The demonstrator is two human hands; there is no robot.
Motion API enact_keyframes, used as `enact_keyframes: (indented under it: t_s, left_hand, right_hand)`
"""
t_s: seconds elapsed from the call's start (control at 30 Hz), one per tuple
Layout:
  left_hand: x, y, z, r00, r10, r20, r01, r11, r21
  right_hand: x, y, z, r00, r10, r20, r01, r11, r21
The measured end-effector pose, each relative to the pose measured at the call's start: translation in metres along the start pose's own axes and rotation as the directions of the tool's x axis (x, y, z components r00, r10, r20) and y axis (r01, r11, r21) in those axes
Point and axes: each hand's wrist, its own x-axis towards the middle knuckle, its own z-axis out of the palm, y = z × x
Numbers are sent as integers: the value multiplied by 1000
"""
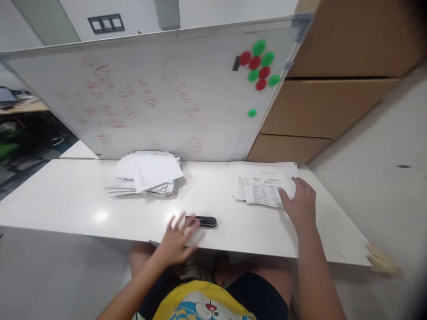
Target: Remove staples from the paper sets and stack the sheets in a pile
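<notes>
Your left hand (180, 242) spreads its fingers apart over the stapler's (209, 221) left end; blur hides any contact. Your right hand (302, 202) is at the right edge of the sheets (260, 189), perhaps to steady them; you may be pinching a page, but I cannot tell. The stapler lies near the surface's (66, 195) front edge, likely for easy reach. Farther left, the pile (156, 171) sits before the board (213, 98), seemingly apart to avoid mixing.

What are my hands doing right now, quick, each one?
Left hand: open, fingers spread by the black stapler.
Right hand: at the right-hand papers' edge; whether it grips a sheet cannot be told.
</notes>
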Motion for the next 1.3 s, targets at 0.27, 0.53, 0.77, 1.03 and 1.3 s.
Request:
enact_keyframes:
  t_s: [0.27,0.53,0.77,1.03,1.3]
  left_hand:
    - [11,-178,-1,855,-508,104,509,861,26]
    - [5,-80,-13,947,-280,-159,245,947,-209]
    - [27,-10,-41,956,238,-171,-279,917,-285]
    - [51,0,-84,955,241,-173,-269,949,-161]
    - [75,-95,-67,983,89,-160,-132,950,-283]
  right_hand:
    - [-113,-65,-22,995,26,92,-44,978,204]
    - [-154,-133,-31,771,355,529,-635,491,596]
    - [-145,-187,-22,491,65,869,-871,12,492]
    - [-161,-222,-67,774,-97,625,-469,575,670]
    - [-146,-187,-71,760,328,560,-621,618,481]
